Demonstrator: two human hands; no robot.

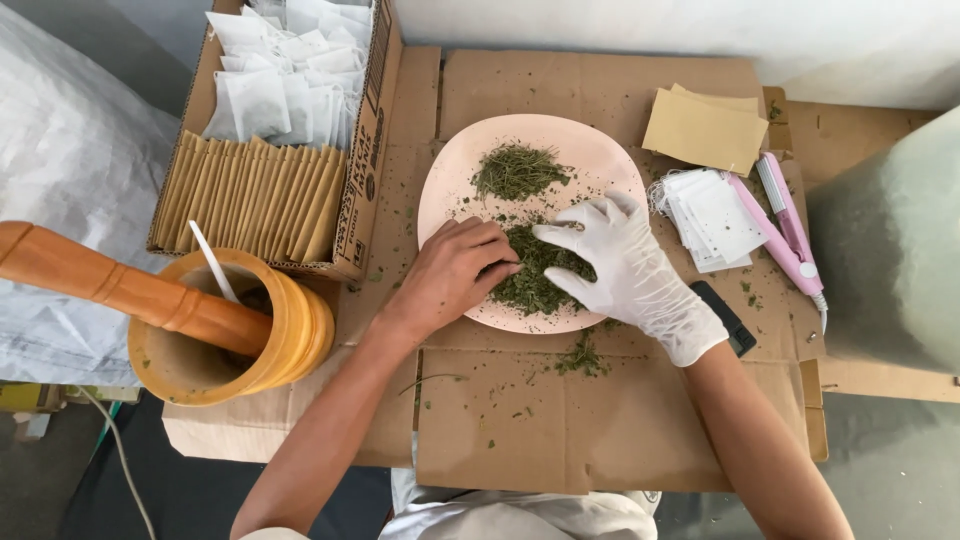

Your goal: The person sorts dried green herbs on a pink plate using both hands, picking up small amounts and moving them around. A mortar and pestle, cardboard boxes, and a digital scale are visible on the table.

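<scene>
Pink plate [600,160]: two herb piles [517,170], two hands [455,270] sorting.

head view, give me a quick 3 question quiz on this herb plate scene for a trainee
1. True or false: both hands wear gloves.
2. Which lies right of the pink plate? A) wooden mortar B) pink sealing tool C) cardboard box
3. How many separate herb piles lie on the plate?

Key
1. False: the right hand wears a white glove, the left hand is bare.
2. B: the pink sealing tool lies right; the wooden mortar and the cardboard box of sachets lie left.
3. Two: a far herb pile lies untouched, and both hands rest on the near herb pile.
</scene>
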